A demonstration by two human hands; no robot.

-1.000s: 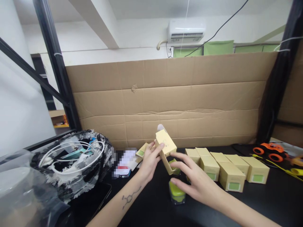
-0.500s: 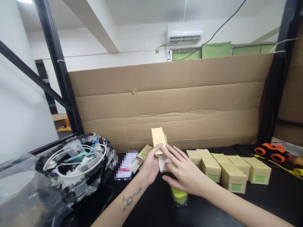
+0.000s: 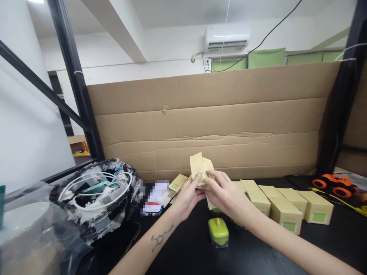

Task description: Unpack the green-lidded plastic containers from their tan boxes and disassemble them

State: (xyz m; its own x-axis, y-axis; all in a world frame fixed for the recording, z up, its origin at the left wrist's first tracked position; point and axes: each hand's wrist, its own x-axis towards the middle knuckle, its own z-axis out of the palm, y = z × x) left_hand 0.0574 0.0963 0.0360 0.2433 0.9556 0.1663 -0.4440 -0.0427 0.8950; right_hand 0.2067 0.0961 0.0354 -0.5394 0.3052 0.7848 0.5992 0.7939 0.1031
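Both hands hold one small tan carton (image 3: 200, 166) upright above the black table, its top flaps standing open. My left hand (image 3: 187, 195) grips its left side, thumb near the green label. My right hand (image 3: 226, 196) wraps its right and lower side. A green item shows under the carton's bottom. On the table just below the hands sits a small clear jar with a green lid (image 3: 218, 231), touched by neither hand. Another flat tan carton (image 3: 177, 182) lies left of my left hand.
A row of several closed tan cartons (image 3: 283, 210) lies to the right. A black-and-white bag with white cables (image 3: 94, 194) and clear plastic (image 3: 25, 236) fill the left. A phone (image 3: 153, 209) lies by the bag. An orange toy car (image 3: 329, 183) is far right. A cardboard wall (image 3: 218, 122) backs the table.
My right hand left the green-lidded jar and closed onto the carton. The carton turned from tilted to upright between both hands, and the jar now stands uncovered on the table.
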